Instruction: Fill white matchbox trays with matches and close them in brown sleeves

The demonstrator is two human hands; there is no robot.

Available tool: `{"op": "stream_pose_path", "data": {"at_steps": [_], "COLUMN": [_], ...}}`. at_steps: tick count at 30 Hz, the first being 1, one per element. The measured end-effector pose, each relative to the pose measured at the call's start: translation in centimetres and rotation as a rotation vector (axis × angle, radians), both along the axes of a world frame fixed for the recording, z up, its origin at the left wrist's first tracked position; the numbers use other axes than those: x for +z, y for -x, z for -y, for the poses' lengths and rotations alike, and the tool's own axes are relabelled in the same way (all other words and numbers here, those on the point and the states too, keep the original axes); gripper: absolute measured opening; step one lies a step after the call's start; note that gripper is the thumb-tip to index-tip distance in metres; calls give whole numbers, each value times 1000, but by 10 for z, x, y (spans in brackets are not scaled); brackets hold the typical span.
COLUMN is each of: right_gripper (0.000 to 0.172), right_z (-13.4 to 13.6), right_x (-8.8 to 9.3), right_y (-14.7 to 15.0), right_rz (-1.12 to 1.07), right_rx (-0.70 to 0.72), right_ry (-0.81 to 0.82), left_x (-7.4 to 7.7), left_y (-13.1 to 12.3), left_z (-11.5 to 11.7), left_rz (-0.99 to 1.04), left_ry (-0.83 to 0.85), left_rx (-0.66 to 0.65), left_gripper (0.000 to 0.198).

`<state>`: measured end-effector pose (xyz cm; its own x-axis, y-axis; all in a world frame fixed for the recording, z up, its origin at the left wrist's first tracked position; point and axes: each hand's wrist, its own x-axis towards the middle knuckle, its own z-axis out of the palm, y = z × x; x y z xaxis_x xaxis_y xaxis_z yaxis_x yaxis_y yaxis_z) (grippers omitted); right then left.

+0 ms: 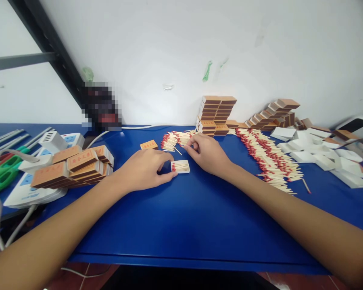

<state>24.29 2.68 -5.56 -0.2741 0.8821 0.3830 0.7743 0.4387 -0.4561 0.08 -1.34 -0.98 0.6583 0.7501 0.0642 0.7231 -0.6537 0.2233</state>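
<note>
My left hand [148, 171] grips the left end of a small white matchbox tray [184, 171] between thumb and fingers. Red-headed matches [180, 166] lie inside it, heads to the left. Just beyond, my right hand [204, 151] has its thumb and fingertips pinched together at the edge of a loose match pile [171, 141]. Whatever is between those fingertips is too small to make out. An orange matchbox sleeve [149, 145] lies behind my left hand.
Stacked matchboxes [216, 112] stand against the wall, with more boxes [87, 161] on a white power strip [27, 193] at left. A long band of matches [266, 161] and empty white trays [317, 149] spread on the right. Green-handled scissors [6, 173] lie far left.
</note>
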Motion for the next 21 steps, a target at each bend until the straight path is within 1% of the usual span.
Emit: {"op": "stream_pose_path", "data": {"at_steps": [2, 4, 7, 11, 14, 17, 19, 21], "right_gripper": [18, 18, 20, 19, 22, 24, 22, 19], "right_z": [3, 5, 6, 6, 7, 9, 11, 15], "right_x": [0, -2, -4, 3, 11, 17, 19, 21], "right_y": [7, 13, 16, 14, 11, 2, -6, -12], "right_rz": [-33, -38, -28, 19, 115, 208, 219, 185], "right_rx": [-10, -13, -12, -8, -22, -35, -10, 51], "right_ry": [2, 37, 79, 149, 235, 256, 247, 239], "left_x": [0, 0, -1, -2, -2, -1, -1, -1], "left_y": [0, 0, 0, 1, 1, 1, 1, 1], "left_z": [0, 0, -1, -1, -1, -1, -1, -1], "left_rz": [-6, -7, 1, 0, 4, 12, 11, 12], "left_ry": [-5, 1, 14, 2, 1, 1, -5, -9], "left_rx": [3, 9, 11, 4, 2, 5, 6, 7], "left_gripper": [27, 28, 29, 28, 27, 26, 26, 27]}}
